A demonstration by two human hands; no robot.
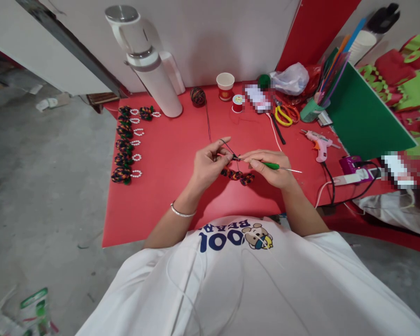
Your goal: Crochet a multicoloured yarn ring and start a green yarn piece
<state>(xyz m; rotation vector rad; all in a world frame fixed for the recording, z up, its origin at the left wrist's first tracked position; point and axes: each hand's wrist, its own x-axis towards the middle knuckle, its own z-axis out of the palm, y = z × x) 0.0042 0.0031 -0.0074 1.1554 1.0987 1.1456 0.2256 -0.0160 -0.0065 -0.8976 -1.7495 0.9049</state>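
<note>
Between thumb and fingers my left hand (210, 163) pinches a small multicolour crochet piece (235, 157), with the dark yarn (227, 145) running over its raised index finger. My right hand (269, 168) is closed round a crochet hook (271, 165) with a green grip; the hook's tip meets the work at my left fingertips. Below the hands hangs a curled crocheted strip (243, 177) in orange, green and dark tones. From the left hand a strand leads back to a yarn ball (198, 96) near the wall.
Several finished crochet pieces with bead loops (124, 144) line the left of the red table (143, 210). A white flask (161, 84), paper cup (225, 86), red thread spool (237, 103) and yellow scissors (283, 115) stand or lie behind. A pink glue gun (321, 144) lies right.
</note>
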